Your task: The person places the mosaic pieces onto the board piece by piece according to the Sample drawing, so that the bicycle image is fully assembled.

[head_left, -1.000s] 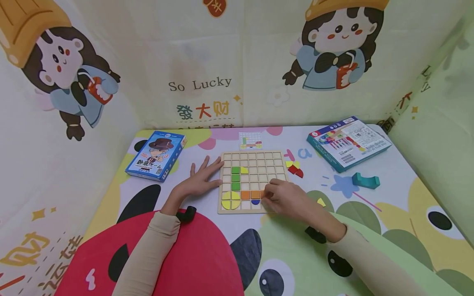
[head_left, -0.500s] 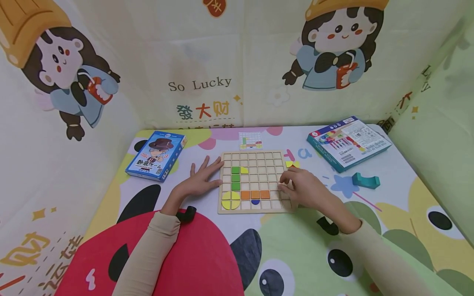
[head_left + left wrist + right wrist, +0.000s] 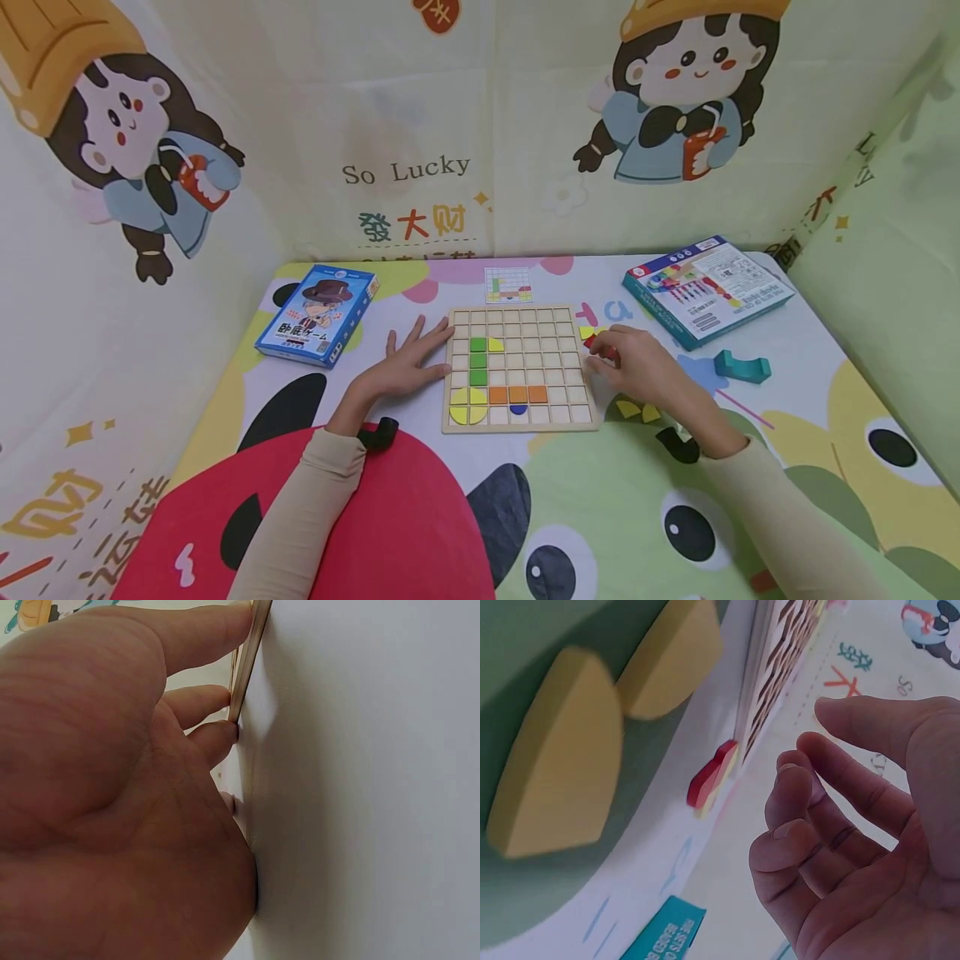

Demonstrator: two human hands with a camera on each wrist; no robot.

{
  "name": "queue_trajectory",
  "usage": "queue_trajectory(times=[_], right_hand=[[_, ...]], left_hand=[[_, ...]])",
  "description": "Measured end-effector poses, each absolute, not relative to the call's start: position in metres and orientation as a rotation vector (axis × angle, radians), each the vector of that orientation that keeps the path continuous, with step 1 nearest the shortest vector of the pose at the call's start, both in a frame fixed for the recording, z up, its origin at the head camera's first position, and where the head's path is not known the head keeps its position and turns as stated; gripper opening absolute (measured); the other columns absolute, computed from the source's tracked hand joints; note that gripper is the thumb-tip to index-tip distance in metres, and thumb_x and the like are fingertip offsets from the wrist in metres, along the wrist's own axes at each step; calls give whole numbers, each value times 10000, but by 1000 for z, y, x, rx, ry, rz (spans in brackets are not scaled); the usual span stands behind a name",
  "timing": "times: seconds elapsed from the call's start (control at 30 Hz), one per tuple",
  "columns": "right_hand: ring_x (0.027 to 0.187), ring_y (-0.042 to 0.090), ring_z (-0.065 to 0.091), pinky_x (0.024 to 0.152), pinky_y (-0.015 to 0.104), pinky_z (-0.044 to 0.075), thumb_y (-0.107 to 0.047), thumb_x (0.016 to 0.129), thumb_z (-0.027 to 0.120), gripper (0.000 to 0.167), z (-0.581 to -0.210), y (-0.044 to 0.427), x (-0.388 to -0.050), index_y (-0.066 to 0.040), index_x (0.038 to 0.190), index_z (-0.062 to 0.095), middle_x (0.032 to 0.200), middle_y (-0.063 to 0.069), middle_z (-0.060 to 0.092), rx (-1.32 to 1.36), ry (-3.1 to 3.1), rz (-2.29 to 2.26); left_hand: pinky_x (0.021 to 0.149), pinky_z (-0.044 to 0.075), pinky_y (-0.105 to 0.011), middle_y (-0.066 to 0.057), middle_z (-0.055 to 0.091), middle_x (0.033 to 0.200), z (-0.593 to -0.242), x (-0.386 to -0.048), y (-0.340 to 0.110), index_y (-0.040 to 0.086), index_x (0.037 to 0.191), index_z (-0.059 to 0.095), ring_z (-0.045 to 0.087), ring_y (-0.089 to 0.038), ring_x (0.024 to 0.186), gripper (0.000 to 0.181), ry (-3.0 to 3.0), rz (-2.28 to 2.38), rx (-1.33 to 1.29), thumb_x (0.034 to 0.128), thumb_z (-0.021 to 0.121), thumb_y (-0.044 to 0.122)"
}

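Observation:
My left hand (image 3: 408, 367) rests by the left side of a wooden grid board (image 3: 521, 430), fingers spread and touching its edge. My right hand (image 3: 637, 360) hovers past the board's right side, over red pieces (image 3: 711, 780). In the right wrist view its fingers are loosely bent, with nothing between them and the thumb. On the board stand a column of green squares (image 3: 477, 360), a row of orange squares (image 3: 517, 394), a yellow circle of quarter pieces (image 3: 468, 406), a lone yellow quarter (image 3: 496, 344) and a blue half-circle (image 3: 518, 409).
A pattern card (image 3: 508, 285) lies behind the board. To the left is a blue box (image 3: 317, 315); at back right, a teal-edged box (image 3: 707, 290). A teal block (image 3: 742, 367) sits at right. Yellow pieces (image 3: 628, 408) lie below my right wrist.
My right hand has moved right and away from the orange row, off the board to the red pieces. The third orange square is now uncovered. My left hand stays put.

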State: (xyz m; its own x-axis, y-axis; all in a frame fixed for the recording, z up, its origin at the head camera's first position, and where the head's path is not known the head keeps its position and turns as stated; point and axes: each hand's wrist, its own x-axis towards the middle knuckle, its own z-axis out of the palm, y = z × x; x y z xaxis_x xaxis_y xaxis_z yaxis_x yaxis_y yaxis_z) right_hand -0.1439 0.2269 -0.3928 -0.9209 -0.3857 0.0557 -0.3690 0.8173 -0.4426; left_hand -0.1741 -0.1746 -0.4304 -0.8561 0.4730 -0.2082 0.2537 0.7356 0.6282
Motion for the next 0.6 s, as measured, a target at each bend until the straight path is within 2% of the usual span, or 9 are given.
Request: queue_trajectory(times=[0.23,0.6], right_hand=[[824,189,583,679,246,495,-185,959,780,127,-393,237,-147,-95,1048,766,919,37,711,-569,2957,-706],[800,192,582,666,239,481,-171,951,783,180,-387,260,-141,-58,1090,769,935,68,726,-522,2968,-676]], left_hand=[[1242,-216,-728,-24,92,1816,-430,-174,-175,224,1709,220,-159,-359,1677,792,2586,857,570,1044,626,363],[1245,-220,-722,-13,91,1816,-433,-175,-175,242,1709,221,-164,-350,1678,790,2593,852,562,1042,626,369]])
